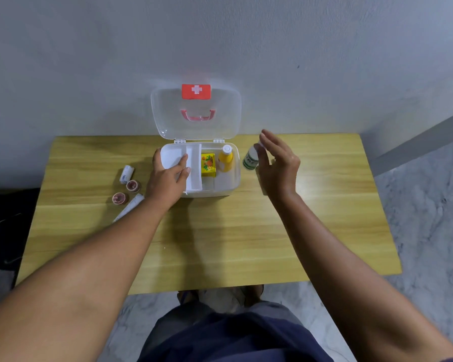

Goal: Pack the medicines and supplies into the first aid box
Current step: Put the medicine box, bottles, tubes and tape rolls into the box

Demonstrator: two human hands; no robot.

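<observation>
The first aid box (pixel 230 188) stands open at the table's back edge, its clear lid (pixel 168 118) leaning on the wall. Inside are a yellow carton (pixel 208 165) and a yellow bottle (pixel 226 158). A white inner tray (pixel 194 165) covers the box's left half. My left hand (pixel 168 178) grips the tray, thumb at its left edge and fingers on top. A white bottle with a green label (pixel 250 159) stands just right of the box. My right hand (pixel 277 165) is cupped beside it with fingers apart; I cannot tell whether the thumb touches it.
Left of the box on the wooden table (pixel 220 244) lie a white bandage roll (pixel 126 174), two reddish tape rolls (pixel 133 186) (pixel 119 198) and a white tube (pixel 131 207) partly under my left forearm. A grey wall rises directly behind the table.
</observation>
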